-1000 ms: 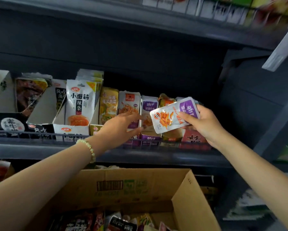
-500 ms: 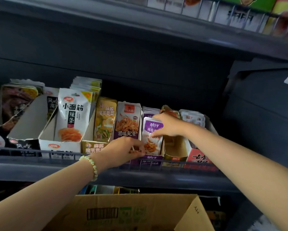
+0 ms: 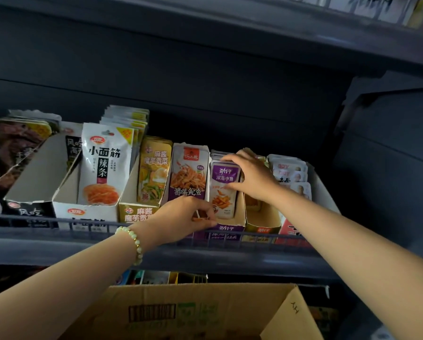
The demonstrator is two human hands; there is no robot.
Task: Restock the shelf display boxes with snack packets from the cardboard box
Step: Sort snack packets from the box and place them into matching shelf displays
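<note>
Below the shelf (image 3: pixel 58 244), our cardboard box (image 3: pixel 205 312) sits well apart from the action. Up at the purple display box (image 3: pixel 226 229), our left hand (image 3: pixel 183 217) curls round the front corner, steadying it. The purple packet (image 3: pixel 224 190) stands upright at the front, with our right hand (image 3: pixel 252 177) pinching its top and side. We should seat it flush before letting go.

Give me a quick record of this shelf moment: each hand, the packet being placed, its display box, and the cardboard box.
right hand: grips purple packet by its top and side
left hand: pinches front edge of purple display box
purple packet: upright, frontmost in that box
cardboard box: open, below the shelf
</note>
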